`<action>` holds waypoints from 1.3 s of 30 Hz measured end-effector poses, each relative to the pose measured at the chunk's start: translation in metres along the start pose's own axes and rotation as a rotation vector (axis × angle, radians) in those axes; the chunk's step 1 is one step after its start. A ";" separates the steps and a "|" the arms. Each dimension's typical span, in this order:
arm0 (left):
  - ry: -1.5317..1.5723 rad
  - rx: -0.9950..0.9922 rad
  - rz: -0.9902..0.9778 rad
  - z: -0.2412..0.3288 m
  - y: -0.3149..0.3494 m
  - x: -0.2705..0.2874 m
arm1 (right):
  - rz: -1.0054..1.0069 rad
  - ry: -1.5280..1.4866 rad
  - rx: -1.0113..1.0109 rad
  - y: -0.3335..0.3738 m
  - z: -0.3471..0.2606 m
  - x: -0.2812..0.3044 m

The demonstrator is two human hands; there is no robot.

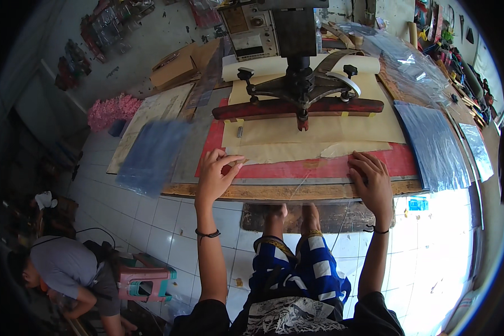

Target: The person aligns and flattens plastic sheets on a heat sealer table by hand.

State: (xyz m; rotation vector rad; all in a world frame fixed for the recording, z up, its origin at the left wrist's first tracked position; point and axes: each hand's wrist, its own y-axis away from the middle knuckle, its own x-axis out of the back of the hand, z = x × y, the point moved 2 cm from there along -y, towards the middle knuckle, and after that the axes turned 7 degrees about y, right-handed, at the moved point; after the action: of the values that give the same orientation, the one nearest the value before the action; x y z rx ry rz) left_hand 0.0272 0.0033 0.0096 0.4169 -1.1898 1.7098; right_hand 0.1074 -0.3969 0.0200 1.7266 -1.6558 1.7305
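A clear plastic sheet (297,187), hard to make out, spans between my hands over the table's front edge. My left hand (215,171) pinches its left side between thumb and fingers. My right hand (371,176) grips the right side, fingers bent over it and thumb below. Under the sheet lie a red mat (397,159) and a torn-edged beige paper (285,151). Just beyond my hands, the long red bar (257,109) of a press hangs above the paper, carried by a dark metal head (301,78).
Stacked clear bluish plastic sheets lie to the left (151,154) and right (434,145) of the mat. A control box (249,33) stands behind the press. At lower left, a person (75,269) bends over beside a pink and green stool (145,283). Cardboard (176,67) lies far left.
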 end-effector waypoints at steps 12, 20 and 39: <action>-0.016 -0.005 0.018 0.000 -0.002 0.000 | 0.014 -0.010 0.000 -0.001 0.001 -0.001; -0.009 0.012 0.020 0.001 -0.001 -0.003 | 0.020 -0.019 0.007 0.000 0.003 -0.001; 0.006 -0.006 0.043 0.007 -0.001 0.002 | 0.030 -0.002 -0.003 -0.001 -0.001 0.002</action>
State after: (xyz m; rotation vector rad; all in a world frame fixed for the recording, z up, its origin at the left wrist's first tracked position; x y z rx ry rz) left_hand 0.0257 -0.0019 0.0146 0.3846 -1.2068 1.7427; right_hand 0.1070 -0.3972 0.0225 1.7110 -1.6935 1.7387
